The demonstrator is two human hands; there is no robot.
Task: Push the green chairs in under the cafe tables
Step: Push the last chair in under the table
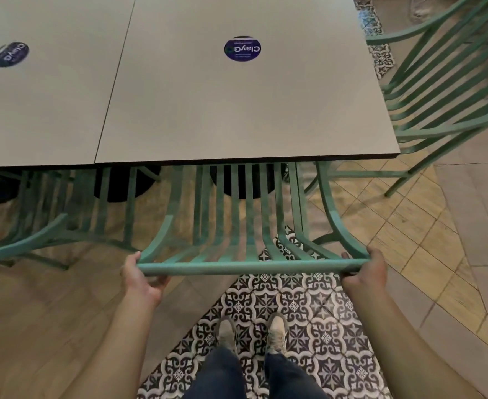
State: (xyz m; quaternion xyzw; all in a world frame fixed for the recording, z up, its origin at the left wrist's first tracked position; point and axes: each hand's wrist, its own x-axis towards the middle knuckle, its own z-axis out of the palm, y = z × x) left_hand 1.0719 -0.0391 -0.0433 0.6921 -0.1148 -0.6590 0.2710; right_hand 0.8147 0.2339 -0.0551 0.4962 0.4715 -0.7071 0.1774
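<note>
patterned black-and-white tiles and wood-look flooring (50, 326) run beneath two pale grey square desks (237, 110) set edge to edge, each with a round dark blue sticker (242, 48) on top. the left hand (142, 279) and right hand (365, 269) are both closed around the ends of the round top rail of a green metal slatted chair (248, 226), one hand at each corner. this chair looks nearly home: its seat is hidden beneath the right desk's near edge, with only the curved back and its arms standing out toward the person's pale shoes (251, 331). a short final shove may be all it needs, though how far the seat reaches under cannot be seen. to the left, a second green slatted chair (64, 220) sits at the neighbouring desk, its seat also under the edge (so it appears finished or close to it). at the right, a third green chair (444, 90) stands beside the desk's side edge, tilted in the wide-angle view, and seems clear of the top, so it probably remains to be pushed in.
</note>
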